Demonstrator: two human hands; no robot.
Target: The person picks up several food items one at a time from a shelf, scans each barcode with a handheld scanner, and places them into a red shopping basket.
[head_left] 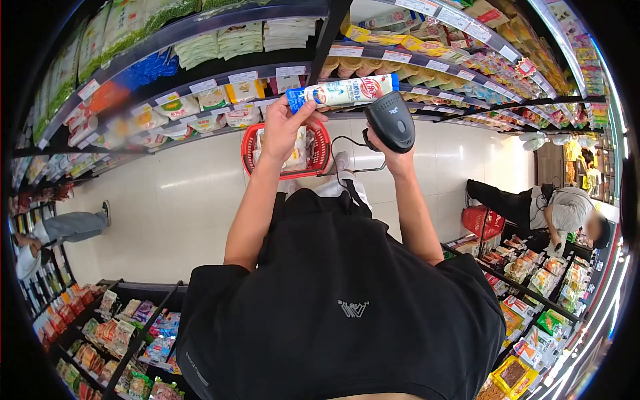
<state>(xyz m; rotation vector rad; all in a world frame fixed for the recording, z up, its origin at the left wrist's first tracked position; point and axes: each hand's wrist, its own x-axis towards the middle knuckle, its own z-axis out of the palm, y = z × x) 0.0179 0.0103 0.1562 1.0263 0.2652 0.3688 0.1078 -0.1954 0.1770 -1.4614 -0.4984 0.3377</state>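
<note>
My left hand point(287, 128) is closed on the left end of a long packet point(347, 91), white with blue ends and red lettering. My right hand point(389, 152) grips the handle of a black barcode scanner point(391, 123), whose head is beside the packet's right end. A dark cable point(343, 139) hangs from the scanner. Below my left hand, a red basket point(323, 148) holds white packages point(299, 150), partly hidden by my forearm.
Shelves point(247, 73) of packaged goods run along the top, with another display point(120, 330) at the bottom. A person point(563, 207) stands at the right beside a red basket point(481, 222). Another person point(67, 228) is at the far left. Pale floor point(167, 200) lies between.
</note>
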